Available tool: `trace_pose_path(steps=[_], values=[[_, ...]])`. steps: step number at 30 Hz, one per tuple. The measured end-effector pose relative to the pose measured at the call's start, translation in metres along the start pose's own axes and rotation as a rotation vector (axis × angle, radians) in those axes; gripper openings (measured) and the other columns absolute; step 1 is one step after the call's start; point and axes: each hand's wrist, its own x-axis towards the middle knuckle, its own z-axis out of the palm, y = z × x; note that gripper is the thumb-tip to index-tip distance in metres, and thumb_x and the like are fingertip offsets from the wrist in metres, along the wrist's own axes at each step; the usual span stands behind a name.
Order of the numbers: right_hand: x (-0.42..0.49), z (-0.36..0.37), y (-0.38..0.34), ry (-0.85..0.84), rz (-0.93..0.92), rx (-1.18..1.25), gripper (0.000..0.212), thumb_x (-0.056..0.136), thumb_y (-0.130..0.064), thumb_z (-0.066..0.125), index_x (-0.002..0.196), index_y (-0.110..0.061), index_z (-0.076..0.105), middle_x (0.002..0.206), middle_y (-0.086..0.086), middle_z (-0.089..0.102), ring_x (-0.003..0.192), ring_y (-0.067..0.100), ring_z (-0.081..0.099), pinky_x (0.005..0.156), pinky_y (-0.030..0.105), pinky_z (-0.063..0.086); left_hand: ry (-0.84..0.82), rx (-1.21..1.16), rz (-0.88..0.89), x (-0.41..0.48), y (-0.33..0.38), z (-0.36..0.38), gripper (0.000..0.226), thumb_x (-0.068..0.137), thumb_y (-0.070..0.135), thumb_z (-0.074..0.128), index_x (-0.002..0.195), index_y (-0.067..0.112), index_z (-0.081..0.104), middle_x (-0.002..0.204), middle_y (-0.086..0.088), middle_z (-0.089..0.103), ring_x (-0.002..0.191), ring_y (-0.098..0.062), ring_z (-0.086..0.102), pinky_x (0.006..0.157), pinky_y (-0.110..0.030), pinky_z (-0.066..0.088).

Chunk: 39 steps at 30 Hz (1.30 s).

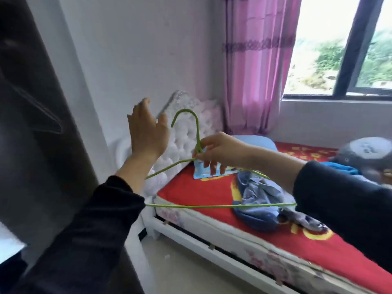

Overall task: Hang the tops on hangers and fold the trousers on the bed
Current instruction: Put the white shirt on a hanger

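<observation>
- Right hand (214, 152) is pinching the green wire hanger (212, 206) at the neck just under the hook, with thumb and forefinger closed on the wire and the other fingers hanging down loosely.
- Hanger is being held in the air over the head end of the bed (186, 192), hook pointing up. It is tilted, with the bottom bar towards the camera, and is touching nothing but the hand.
- Left hand (146, 129) is raised just left of the hook, holding nothing. The palm is flat and the fingers are straight and spread a little.
- Both arms are wearing dark sleeves (89, 240).
- Crumpled blue garment (256, 196) is lying on the red sheet below the hanger, partly showing through the hanger's frame. I cannot tell whether it is a top or trousers.
- Small blue printed packet (202, 174) is lying flat on the sheet behind the right hand's fingers.
- Blue pillow (256, 141) is sitting at the head of the bed beside the white tufted headboard (186, 132).
- Grey plush toy (369, 153) is lying at the far right on the bed, with a bright blue cloth (339, 167) just in front of it.
- Pink curtain (254, 71) is hanging beside the window (347, 49).
- Dark blurred panel (31, 102) is filling the left edge, and I cannot tell what it is.
</observation>
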Motion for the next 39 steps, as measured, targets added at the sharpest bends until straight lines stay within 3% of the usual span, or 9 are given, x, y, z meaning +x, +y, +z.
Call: trace_pose_path(steps=[4, 9, 13, 24, 27, 32, 35, 39], values=[[-0.045, -0.058, 0.078, 0.094, 0.152, -0.02, 0.015, 0.093, -0.01, 0.058, 0.097, 0.004, 0.061, 0.068, 0.01, 0.061, 0.051, 0.021, 0.059, 0.047, 0.029, 0.049, -0.146, -0.08, -0.011, -0.04, 0.043, 0.104, 0.048, 0.092, 0.014, 0.049, 0.138, 0.002, 0.04, 0.14, -0.018, 0.044, 0.131, -0.032, 0.037, 0.112, -0.043, 0.025], [-0.078, -0.119, 0.179, 0.28, 0.305, -0.098, 0.005, 0.089, -0.012, 0.061, 0.085, -0.009, 0.063, 0.065, 0.006, 0.062, 0.045, 0.015, 0.058, 0.04, 0.024, 0.046, -0.441, -0.112, -0.034, -0.085, 0.076, 0.233, 0.049, 0.091, 0.016, 0.049, 0.138, 0.002, 0.041, 0.139, -0.02, 0.045, 0.129, -0.034, 0.039, 0.11, -0.04, 0.027], [-0.083, -0.163, 0.266, 0.378, 0.435, -0.074, 0.009, 0.089, -0.012, 0.059, 0.096, -0.012, 0.064, 0.064, 0.006, 0.06, 0.044, 0.014, 0.055, 0.04, 0.024, 0.046, -0.674, -0.069, -0.045, -0.113, 0.088, 0.336, 0.049, 0.091, 0.02, 0.047, 0.137, 0.005, 0.042, 0.136, -0.022, 0.045, 0.125, -0.036, 0.041, 0.105, -0.039, 0.03], [-0.088, -0.27, 0.472, 0.511, 0.789, 0.031, 0.005, 0.09, -0.01, 0.055, 0.092, -0.007, 0.059, 0.066, 0.005, 0.061, 0.051, 0.017, 0.059, 0.047, 0.028, 0.049, -1.148, 0.05, 0.086, -0.139, 0.133, 0.601, 0.045, 0.094, 0.021, 0.041, 0.136, 0.003, 0.038, 0.137, -0.023, 0.044, 0.127, -0.036, 0.038, 0.106, -0.041, 0.029], [-0.095, -0.297, 0.518, 0.571, 0.861, 0.089, 0.01, 0.092, -0.008, 0.052, 0.087, -0.014, 0.057, 0.067, 0.008, 0.06, 0.052, 0.02, 0.057, 0.045, 0.026, 0.046, -1.224, 0.047, 0.121, -0.154, 0.152, 0.658, 0.042, 0.094, 0.019, 0.042, 0.133, 0.003, 0.041, 0.135, -0.024, 0.045, 0.125, -0.037, 0.039, 0.105, -0.042, 0.031], [-0.099, -0.348, 0.602, 0.593, 0.947, 0.128, 0.013, 0.091, -0.008, 0.052, 0.094, -0.008, 0.065, 0.069, 0.008, 0.059, 0.053, 0.017, 0.055, 0.045, 0.022, 0.045, -1.326, 0.052, 0.139, -0.181, 0.184, 0.752, 0.041, 0.096, 0.018, 0.04, 0.135, 0.004, 0.039, 0.138, -0.022, 0.043, 0.127, -0.036, 0.038, 0.104, -0.04, 0.03], [-0.096, -0.382, 0.657, 0.558, 0.986, 0.135, 0.015, 0.091, -0.01, 0.053, 0.097, -0.009, 0.066, 0.07, 0.006, 0.06, 0.056, 0.014, 0.054, 0.048, 0.021, 0.044, -1.366, 0.034, 0.077, -0.195, 0.2, 0.806, 0.037, 0.095, 0.016, 0.039, 0.13, 0.005, 0.042, 0.136, -0.02, 0.044, 0.126, -0.034, 0.039, 0.103, -0.038, 0.03], [-0.088, -0.423, 0.732, 0.547, 1.024, 0.159, 0.015, 0.089, -0.011, 0.053, 0.095, -0.012, 0.067, 0.07, 0.004, 0.062, 0.059, 0.013, 0.056, 0.054, 0.023, 0.046, -1.44, 0.049, -0.03, -0.215, 0.214, 0.874, 0.046, 0.093, 0.017, 0.039, 0.138, 0.007, 0.035, 0.139, -0.02, 0.042, 0.128, -0.035, 0.036, 0.107, -0.042, 0.032]])
